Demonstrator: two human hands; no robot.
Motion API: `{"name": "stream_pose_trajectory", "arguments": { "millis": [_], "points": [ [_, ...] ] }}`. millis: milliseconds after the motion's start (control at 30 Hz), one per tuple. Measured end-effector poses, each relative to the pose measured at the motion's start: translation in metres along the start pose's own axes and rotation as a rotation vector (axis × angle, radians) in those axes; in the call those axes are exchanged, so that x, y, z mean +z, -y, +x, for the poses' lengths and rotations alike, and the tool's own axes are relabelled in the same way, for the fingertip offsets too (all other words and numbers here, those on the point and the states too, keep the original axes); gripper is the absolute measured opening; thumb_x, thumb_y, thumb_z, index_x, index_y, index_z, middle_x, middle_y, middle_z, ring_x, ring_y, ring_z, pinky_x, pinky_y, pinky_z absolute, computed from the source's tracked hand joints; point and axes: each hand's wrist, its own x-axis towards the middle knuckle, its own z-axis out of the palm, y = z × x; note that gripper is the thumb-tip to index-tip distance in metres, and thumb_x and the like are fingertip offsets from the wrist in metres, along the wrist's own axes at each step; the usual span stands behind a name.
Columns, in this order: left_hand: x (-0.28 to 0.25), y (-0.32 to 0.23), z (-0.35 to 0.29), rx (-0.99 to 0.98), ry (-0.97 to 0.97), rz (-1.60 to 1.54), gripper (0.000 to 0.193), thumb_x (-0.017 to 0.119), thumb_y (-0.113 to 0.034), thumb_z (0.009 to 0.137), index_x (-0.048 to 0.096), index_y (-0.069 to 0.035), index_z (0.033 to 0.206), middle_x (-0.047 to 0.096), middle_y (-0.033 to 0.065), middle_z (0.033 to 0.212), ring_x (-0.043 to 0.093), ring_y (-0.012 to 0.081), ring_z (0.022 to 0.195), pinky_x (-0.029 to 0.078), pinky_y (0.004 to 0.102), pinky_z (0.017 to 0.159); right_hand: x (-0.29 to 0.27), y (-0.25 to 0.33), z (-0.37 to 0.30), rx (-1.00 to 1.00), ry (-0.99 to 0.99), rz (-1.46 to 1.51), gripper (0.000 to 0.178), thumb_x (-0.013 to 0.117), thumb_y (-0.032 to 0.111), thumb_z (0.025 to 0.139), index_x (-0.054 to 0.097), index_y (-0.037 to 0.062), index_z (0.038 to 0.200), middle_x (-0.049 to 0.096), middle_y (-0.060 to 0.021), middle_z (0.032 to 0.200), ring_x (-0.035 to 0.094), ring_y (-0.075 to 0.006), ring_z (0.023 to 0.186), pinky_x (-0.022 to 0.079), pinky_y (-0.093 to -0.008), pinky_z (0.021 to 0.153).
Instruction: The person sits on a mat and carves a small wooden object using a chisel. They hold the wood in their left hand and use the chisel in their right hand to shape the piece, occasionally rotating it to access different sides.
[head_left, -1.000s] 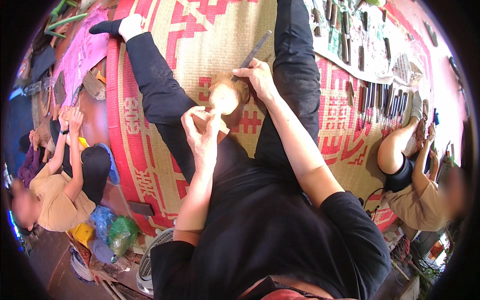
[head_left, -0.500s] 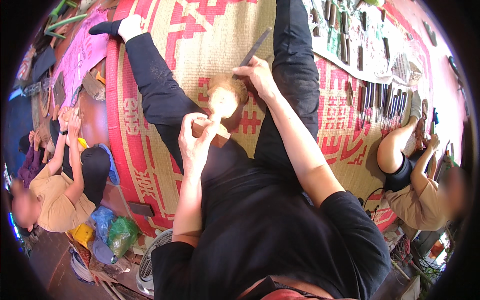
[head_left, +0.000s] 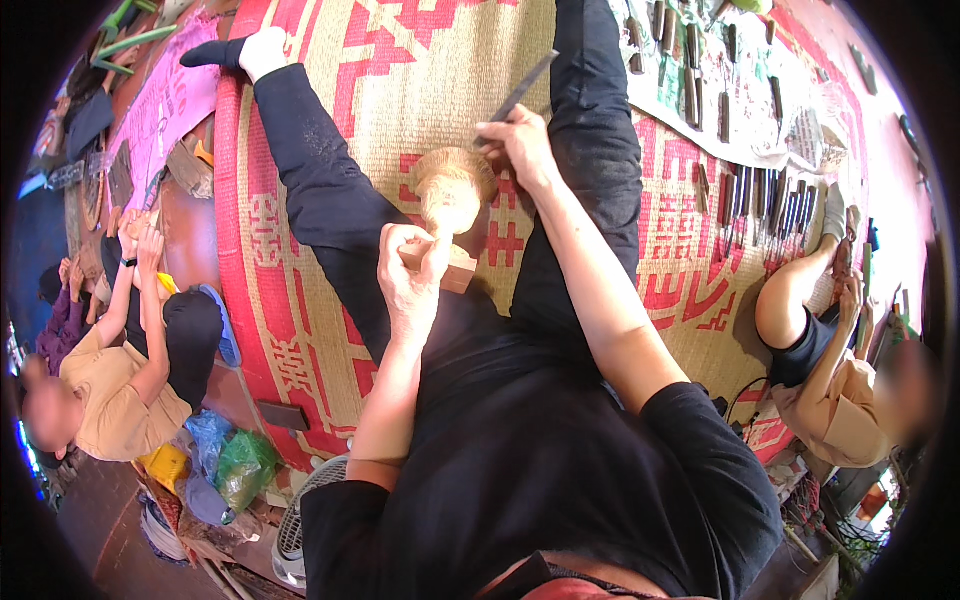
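A pale carved wooden piece (head_left: 450,200) with a rounded top, narrow neck and square block base (head_left: 460,270) stands between my legs. My left hand (head_left: 408,285) is closed round its base and neck, thumb toward the neck. Just beyond it to the right, my right hand (head_left: 525,150) grips a long, flat, dark file (head_left: 526,88) that slants up and away to the right. The file's near end is close to the top of the carving; whether they touch I cannot tell.
A red and straw-coloured woven mat (head_left: 390,110) lies under my legs. Several dark-handled tools (head_left: 765,195) are lined up at right, others on a pale sheet (head_left: 665,90). One person (head_left: 130,390) sits at left, another (head_left: 825,395) at right. Plastic bags (head_left: 245,470) lie lower left.
My left hand and the carving have shifted to the right, and the carving has turned a little. My right hand and the file have moved slightly right.
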Motion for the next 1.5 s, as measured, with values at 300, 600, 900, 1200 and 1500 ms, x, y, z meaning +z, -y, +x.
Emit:
{"name": "stream_pose_trajectory", "arguments": {
  "millis": [300, 600, 900, 1200, 1500],
  "points": [
    [0.004, -0.003, -0.002, -0.026, -0.030, -0.030, 0.020, 0.067, -0.008, 0.078, 0.048, -0.003, 0.081, 0.046, 0.0075, 0.077, 0.050, 0.0191, 0.069, 0.042, 0.0302, 0.067, 0.011, -0.001, -0.011, -0.041, 0.123, 0.007, 0.013, 0.067, 0.000, 0.076, 0.064, 0.0018, 0.088, 0.065, -0.0039, 0.079, 0.058, -0.0111, 0.069, 0.046, -0.0246, 0.067],
    [0.004, -0.004, -0.003, -0.057, -0.025, -0.032, 0.020, 0.067, -0.008, 0.078, 0.048, -0.002, 0.081, 0.045, 0.0067, 0.079, 0.049, 0.0179, 0.071, 0.042, 0.0294, 0.067, 0.006, 0.004, -0.015, -0.015, 0.095, -0.016, 0.011, 0.067, 0.001, 0.076, 0.064, 0.0016, 0.086, 0.065, -0.0049, 0.075, 0.059, -0.0112, 0.064, 0.045, -0.0244, 0.061],
    [0.004, 0.000, -0.005, -0.070, 0.001, -0.003, 0.017, 0.062, -0.015, 0.083, 0.049, -0.004, 0.086, 0.047, 0.0009, 0.080, 0.047, 0.0090, 0.076, 0.040, 0.0248, 0.073, 0.001, 0.002, -0.007, -0.034, 0.033, 0.034, 0.011, 0.068, 0.003, 0.075, 0.063, 0.0022, 0.085, 0.064, -0.0040, 0.074, 0.057, -0.0102, 0.065, 0.045, -0.0248, 0.064],
    [0.007, -0.004, -0.001, -0.116, -0.049, -0.059, 0.020, 0.067, -0.010, 0.080, 0.049, -0.002, 0.083, 0.047, 0.0069, 0.079, 0.049, 0.0182, 0.072, 0.042, 0.0294, 0.069, 0.010, -0.005, -0.014, -0.029, 0.027, 0.054, 0.013, 0.068, 0.002, 0.075, 0.063, 0.0001, 0.087, 0.065, -0.0060, 0.077, 0.057, -0.0118, 0.064, 0.046, -0.0245, 0.061],
    [0.005, -0.008, -0.002, -0.133, -0.037, -0.108, 0.021, 0.068, -0.011, 0.080, 0.049, -0.002, 0.082, 0.047, 0.0061, 0.079, 0.049, 0.0157, 0.073, 0.042, 0.0284, 0.069, 0.008, -0.001, -0.015, -0.046, 0.076, 0.070, 0.016, 0.068, 0.003, 0.077, 0.062, -0.0012, 0.091, 0.065, -0.0064, 0.081, 0.059, -0.0143, 0.071, 0.046, -0.0264, 0.069]
  ]
}}
